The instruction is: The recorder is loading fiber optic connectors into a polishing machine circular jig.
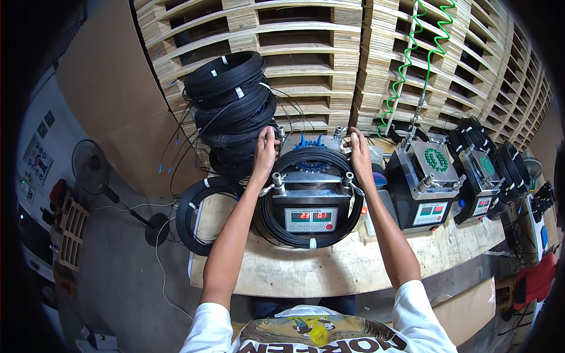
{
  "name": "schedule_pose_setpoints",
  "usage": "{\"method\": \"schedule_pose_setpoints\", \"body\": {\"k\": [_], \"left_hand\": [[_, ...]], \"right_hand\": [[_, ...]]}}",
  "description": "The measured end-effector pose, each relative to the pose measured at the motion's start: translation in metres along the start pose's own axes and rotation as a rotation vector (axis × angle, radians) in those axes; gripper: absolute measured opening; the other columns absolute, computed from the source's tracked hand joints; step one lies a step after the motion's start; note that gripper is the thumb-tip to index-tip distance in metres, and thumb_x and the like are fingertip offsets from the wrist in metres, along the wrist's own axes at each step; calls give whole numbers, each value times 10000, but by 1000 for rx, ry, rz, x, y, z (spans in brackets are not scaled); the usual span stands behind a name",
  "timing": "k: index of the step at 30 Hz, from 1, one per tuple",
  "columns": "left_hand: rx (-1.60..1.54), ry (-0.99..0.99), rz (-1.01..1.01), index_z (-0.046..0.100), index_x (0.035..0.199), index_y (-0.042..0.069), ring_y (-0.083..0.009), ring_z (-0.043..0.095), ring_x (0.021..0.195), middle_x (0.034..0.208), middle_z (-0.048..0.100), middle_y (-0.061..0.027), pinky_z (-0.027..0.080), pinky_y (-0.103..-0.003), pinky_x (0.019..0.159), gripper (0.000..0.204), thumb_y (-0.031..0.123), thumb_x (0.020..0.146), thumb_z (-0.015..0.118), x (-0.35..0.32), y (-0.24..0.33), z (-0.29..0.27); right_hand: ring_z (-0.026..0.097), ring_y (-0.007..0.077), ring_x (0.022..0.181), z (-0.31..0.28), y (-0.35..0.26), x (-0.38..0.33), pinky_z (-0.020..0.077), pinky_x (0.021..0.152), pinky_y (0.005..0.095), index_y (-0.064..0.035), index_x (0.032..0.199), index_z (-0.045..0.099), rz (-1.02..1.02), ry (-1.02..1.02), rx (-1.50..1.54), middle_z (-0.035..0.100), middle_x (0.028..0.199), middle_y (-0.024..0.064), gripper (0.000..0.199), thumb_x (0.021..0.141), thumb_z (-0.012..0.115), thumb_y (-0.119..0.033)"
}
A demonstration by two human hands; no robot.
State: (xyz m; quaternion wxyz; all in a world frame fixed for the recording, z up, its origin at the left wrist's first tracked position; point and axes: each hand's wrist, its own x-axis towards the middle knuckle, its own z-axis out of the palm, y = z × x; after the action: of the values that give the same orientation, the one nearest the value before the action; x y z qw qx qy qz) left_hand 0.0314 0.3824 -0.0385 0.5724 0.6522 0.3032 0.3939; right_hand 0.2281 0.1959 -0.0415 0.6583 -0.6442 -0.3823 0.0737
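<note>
A black cable coil [310, 236] lies looped around a grey winding machine [310, 200] with a red digital display on its front. My left hand [266, 148] rests on the coil's far left side, by the machine's rear post. My right hand [356, 147] grips the coil's far right side near the other rear post. Blue connector ends [310, 142] show between my hands at the back of the machine.
A tall stack of black cable coils [232, 106] stands left of the machine; another coil [194, 215] hangs off the wooden bench [329, 267]. Two similar machines [426, 182] stand to the right. Wooden pallets [329, 53] line the back, with a green coiled hose [412, 65]. A fan [94, 167] stands on the floor, left.
</note>
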Motion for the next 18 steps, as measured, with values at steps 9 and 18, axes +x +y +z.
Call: {"method": "schedule_pose_setpoints", "body": {"k": [9,18], "left_hand": [[35,-12,49,426,1441,98,-124,566,694,975,584,-89,478,-251,601,676,613,1005,390,10,-15,-3],[9,1,50,456,1403,104,-110,577,676,980,576,-80,474,-242,607,614,577,1014,414,8,-14,-1]], "right_hand": [[577,136,937,0,-2,0,458,757,272,-22,1379,515,-3,10,6,599,1075,92,516,1055,411,-410],[571,141,905,3,-6,-4,427,820,272,-2,1378,509,25,22,106,599,996,84,505,1061,407,-382]]}}
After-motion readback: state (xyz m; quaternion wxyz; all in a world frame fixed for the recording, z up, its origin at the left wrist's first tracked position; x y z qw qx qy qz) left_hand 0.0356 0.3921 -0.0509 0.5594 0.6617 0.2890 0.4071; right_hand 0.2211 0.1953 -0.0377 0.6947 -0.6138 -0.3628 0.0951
